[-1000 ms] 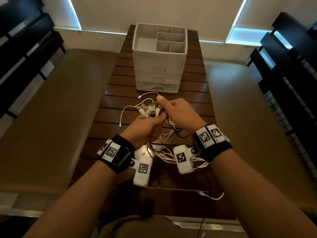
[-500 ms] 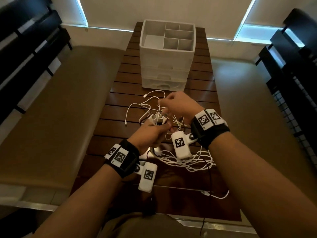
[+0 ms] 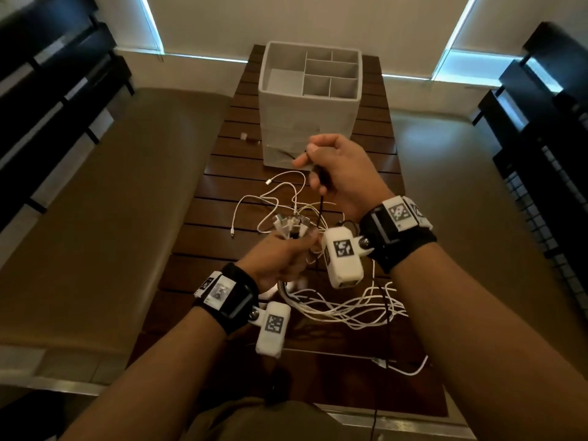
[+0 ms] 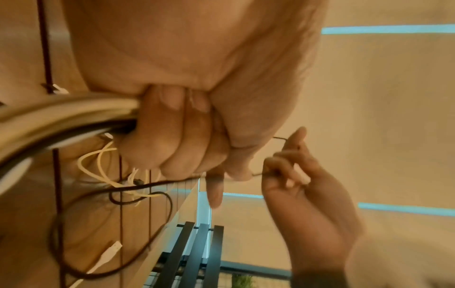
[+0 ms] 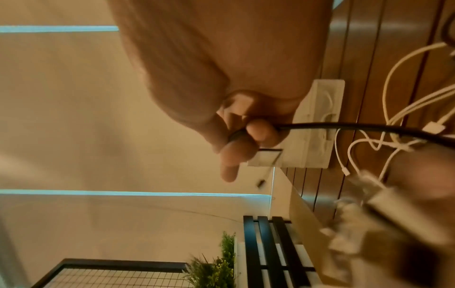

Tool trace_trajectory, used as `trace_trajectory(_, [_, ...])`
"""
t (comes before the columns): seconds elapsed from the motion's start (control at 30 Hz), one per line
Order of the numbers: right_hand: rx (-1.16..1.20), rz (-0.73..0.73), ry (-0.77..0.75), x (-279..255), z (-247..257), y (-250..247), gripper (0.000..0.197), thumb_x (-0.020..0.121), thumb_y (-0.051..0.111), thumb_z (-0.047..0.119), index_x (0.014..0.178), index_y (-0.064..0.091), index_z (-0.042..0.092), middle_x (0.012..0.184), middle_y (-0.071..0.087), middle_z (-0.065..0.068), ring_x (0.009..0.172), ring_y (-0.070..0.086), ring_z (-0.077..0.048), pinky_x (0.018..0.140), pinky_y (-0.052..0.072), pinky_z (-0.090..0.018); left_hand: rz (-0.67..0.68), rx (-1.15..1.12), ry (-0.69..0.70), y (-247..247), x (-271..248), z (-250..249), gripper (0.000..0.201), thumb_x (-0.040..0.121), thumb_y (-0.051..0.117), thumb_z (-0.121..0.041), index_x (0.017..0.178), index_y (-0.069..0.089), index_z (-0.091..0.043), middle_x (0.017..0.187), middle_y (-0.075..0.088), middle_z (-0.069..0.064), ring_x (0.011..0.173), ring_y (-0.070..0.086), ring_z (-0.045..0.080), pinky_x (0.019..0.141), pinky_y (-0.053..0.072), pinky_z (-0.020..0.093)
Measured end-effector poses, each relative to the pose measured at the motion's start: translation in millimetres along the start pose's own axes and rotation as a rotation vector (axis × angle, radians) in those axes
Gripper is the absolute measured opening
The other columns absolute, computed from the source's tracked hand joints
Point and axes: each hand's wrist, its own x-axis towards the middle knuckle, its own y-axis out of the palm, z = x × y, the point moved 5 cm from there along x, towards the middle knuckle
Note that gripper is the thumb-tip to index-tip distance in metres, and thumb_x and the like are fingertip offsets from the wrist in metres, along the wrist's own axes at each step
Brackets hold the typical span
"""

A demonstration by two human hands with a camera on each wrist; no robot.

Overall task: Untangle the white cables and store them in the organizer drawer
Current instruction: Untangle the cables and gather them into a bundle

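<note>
Left grip (image 3: pixel 280 256): my fingers curl tight round the bundled white cables (image 3: pixel 343 308) above the counter's (image 3: pixel 203 246) middle;
Right grip (image 3: pixel 337 173): I pinch a thin black cable (image 3: pixel 322 208);
White plastic drawer organizer (image 3: pixel 310 109): counter's far end

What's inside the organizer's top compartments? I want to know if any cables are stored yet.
The organizer's top compartments show only bare white floors and dividers, no cables. Its near wall hides the front compartments' floors. The drawers' contents cannot be seen.

Head view looks down; both close wrist views share the organizer (image 3: pixel 310 100)
</note>
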Motion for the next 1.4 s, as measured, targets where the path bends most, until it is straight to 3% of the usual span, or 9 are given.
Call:
trace_trajectory(0.07, [-0.017, 0.019, -0.079, -10.8, -0.1, -1.7, 0.028, 0.107, 0.054, 0.011, 0.133, 0.045, 0.007, 0.101, 0.077, -0.011, 0.053, 0.057, -0.017, 0.046, 0.042, -0.027, -0.037, -0.178, 0.048, -8.8, 1.3, -9.4, 0.025, 0.104, 0.058, -0.041, 0.101, 0.079, -0.027, 0.059, 0.024, -0.006, 0.046, 0.019, 0.007, 0.044, 0.011, 0.025])
trace_trajectory(0.13, [-0.025, 0.075, -0.113, -24.7, -0.9, -3.0, 0.033, 0.107, 0.054, 0.010, 0.138, 0.043, 0.007, 0.108, 0.077, -0.014, 0.053, 0.059, -0.019, 0.053, 0.047, -0.030, -0.058, -0.323, 0.113, -17.7, 4.7, -21.5, 0.042, 0.102, 0.055, -0.049, 0.125, 0.074, -0.019, 0.057, 0.024, -0.008, 0.043, 0.020, 0.004, 0.039, 0.016, 0.020])
trace_trajectory(0.37, [-0.314, 0.276, -0.019, -61.2, -30.1, -3.2, 0.028, 0.105, 0.059, 0.011, 0.131, 0.048, 0.007, 0.102, 0.077, -0.020, 0.048, 0.053, -0.025, 0.044, 0.045, -0.024, -0.077, -0.147, 0.176, -18.0, 16.2, -52.5, 0.057, 0.100, 0.063, -0.050, 0.135, 0.065, -0.006, 0.066, 0.040, 0.003, 0.042, 0.033, 0.006, 0.038, 0.024, 0.018])
trace_trajectory(0.57, [-0.338, 0.402, 0.000, -75.9, -38.6, -10.7, 0.021, 0.105, 0.058, 0.009, 0.119, 0.043, 0.004, 0.096, 0.075, -0.022, 0.047, 0.046, -0.027, 0.043, 0.037, -0.029, -0.026, -0.208, 0.113, -2.9, 13.5, -46.0, 0.035, 0.100, 0.063, -0.047, 0.080, 0.069, -0.019, 0.049, 0.040, -0.008, 0.037, 0.031, 0.005, 0.036, 0.026, 0.016])
trace_trajectory(0.87, [-0.543, 0.358, 0.260, -90.8, -110.6, -38.7, 0.010, 0.102, 0.061, 0.007, 0.108, 0.053, 0.007, 0.096, 0.076, -0.017, 0.063, 0.069, -0.020, 0.053, 0.053, -0.030, -0.261, -0.243, 0.254, -26.7, 17.9, -69.0, 0.037, 0.100, 0.064, -0.048, 0.077, 0.060, -0.021, 0.049, 0.030, -0.007, 0.038, 0.024, 0.008, 0.035, 0.021, 0.021])
trace_trajectory(1.0, [-0.729, 0.130, 0.071, -75.0, -100.4, -48.0, 0.009, 0.096, 0.068, 0.008, 0.097, 0.062, 0.015, 0.096, 0.071, -0.002, 0.085, 0.069, -0.012, 0.082, 0.059, -0.035, -0.271, -0.098, 0.261, -15.7, 12.4, -66.2, 0.042, 0.099, 0.066, -0.049, 0.069, 0.053, -0.022, 0.052, 0.029, -0.006, 0.043, 0.021, 0.012, 0.041, 0.016, 0.024])
trace_trajectory(1.13, [-0.483, -0.201, -0.139, -63.6, -49.1, -46.7, 0.007, 0.102, 0.062, 0.017, 0.102, 0.068, 0.015, 0.102, 0.071, -0.005, 0.096, 0.069, -0.021, 0.085, 0.058, -0.037, -0.185, 0.083, 0.249, -1.4, 3.9, -64.2, 0.042, 0.103, 0.062, -0.041, 0.068, 0.050, -0.021, 0.052, 0.034, -0.010, 0.043, 0.023, 0.010, 0.043, 0.018, 0.026])
trace_trajectory(1.27, [-0.226, -0.107, -0.186, -52.6, -12.0, -18.6, 0.024, 0.104, 0.061, 0.025, 0.114, 0.072, 0.007, 0.106, 0.075, -0.005, 0.096, 0.072, -0.016, 0.083, 0.060, -0.034, -0.127, 0.213, 0.254, 9.3, -0.2, -61.0, 0.035, 0.104, 0.060, -0.027, 0.070, 0.056, -0.018, 0.057, 0.045, -0.006, 0.045, 0.027, 0.010, 0.046, 0.020, 0.026])
trace_trajectory(1.4, [-0.331, -0.065, -0.225, -41.8, -2.3, -4.3, 0.017, 0.100, 0.069, 0.022, 0.115, 0.075, 0.015, 0.103, 0.076, 0.000, 0.093, 0.072, -0.007, 0.079, 0.056, -0.024, -0.121, 0.262, 0.259, 12.9, -4.5, -59.9, 0.033, 0.103, 0.057, -0.017, 0.070, 0.057, -0.014, 0.055, 0.051, -0.007, 0.045, 0.030, 0.010, 0.046, 0.025, 0.024])
